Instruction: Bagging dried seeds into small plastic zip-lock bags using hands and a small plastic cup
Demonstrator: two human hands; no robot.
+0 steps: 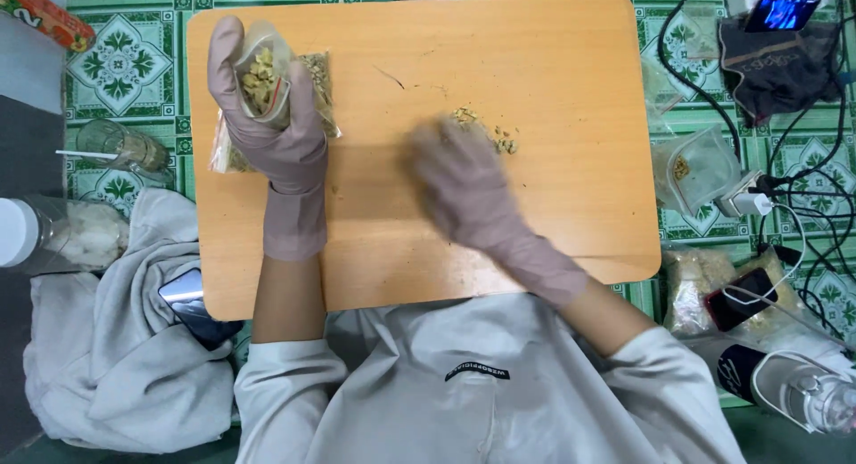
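Left hand (267, 116), gloved, raised over the left part of the worktop (571, 90). It is clenched around a small clear zip bag (261, 76) held upright, mouth open at top, pale tan pieces visible inside. Directly beneath that hand, more flat clear bags (323, 81) with similar contents lie on the worktop, partly hidden by the glove.

Right hand (459, 183), gloved, palm down near the worktop centre. Motion-blurred; cannot tell whether it is released or pinching anything. Just beyond its fingertips sits a small loose pile of crumbs (486, 130), with scattered bits trailing right. Hand and pile appear touching or just beside; blur prevents a firm call.

Surroundings, on the green patterned floor (125, 63):
- left: glass (120, 145) on its side, plastic bottle (53, 237), grey cloth (116, 357) with a phone (183, 295) on it.
- right: clear bag (700, 165) with a few pieces inside, white charger (749, 201), tangled cables (802, 161), dark pouch (776, 67), second phone (740, 299) on packets.
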